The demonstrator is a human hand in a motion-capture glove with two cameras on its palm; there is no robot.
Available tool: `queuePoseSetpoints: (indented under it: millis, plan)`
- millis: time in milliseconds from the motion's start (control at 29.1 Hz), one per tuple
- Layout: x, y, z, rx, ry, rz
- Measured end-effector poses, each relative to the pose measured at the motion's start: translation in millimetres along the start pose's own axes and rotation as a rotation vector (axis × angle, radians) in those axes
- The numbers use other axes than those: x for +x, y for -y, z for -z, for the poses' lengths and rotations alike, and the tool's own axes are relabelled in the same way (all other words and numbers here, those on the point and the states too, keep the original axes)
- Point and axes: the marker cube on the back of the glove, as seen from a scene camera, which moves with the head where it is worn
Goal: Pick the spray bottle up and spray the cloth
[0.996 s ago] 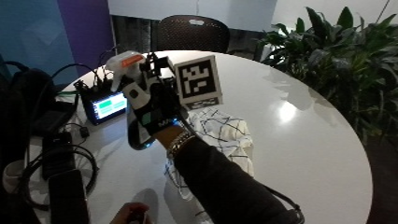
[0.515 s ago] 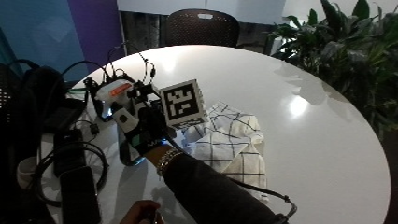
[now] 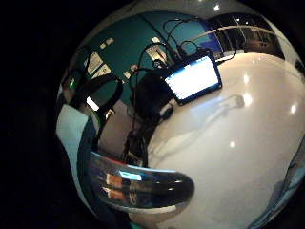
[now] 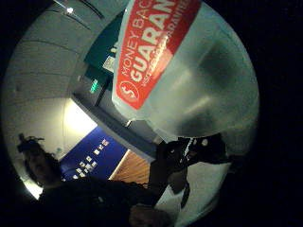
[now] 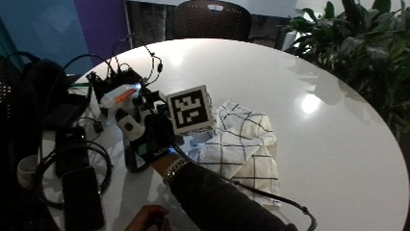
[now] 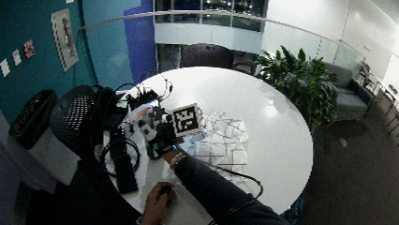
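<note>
Nearest me, the gloved hand (image 5: 154,139) has its fingers wrapped round the bottle (image 5: 125,122), lifted just left of the cloth (image 5: 240,144). The nozzle seems to point away toward the monitor (image 3: 193,78), so mist could miss.

surface: round white table (image 5: 333,144)
on it: checked cloth (image 5: 247,144); small lit monitor (image 3: 193,78); black cables (image 5: 64,163); phone (image 5: 83,204)

Gloved right hand (image 5: 157,139) in black fabric — metal-link bracelet (image 5: 172,168) at the wrist, dark long sleeve (image 5: 218,199) behind.
</note>
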Motion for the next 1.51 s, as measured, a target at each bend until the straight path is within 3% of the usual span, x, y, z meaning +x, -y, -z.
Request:
queuePoseSetpoints:
  millis: [309,584,824,1133,1339,1511]
  plan:
    - [8,-16,2,-0.001,-0.002,-0.033]
    - [11,-21,-7,-0.103,0.016,-0.130]
    - [9,-11,4,-0.242,-0.111,-0.153]
    - [-4,-7,64,-0.301,-0.397,-0.112]
    - [-26,-26,120,-0.349,-0.592,-0.015]
    - [-47,-54,165,-0.379,-0.739,-0.032]
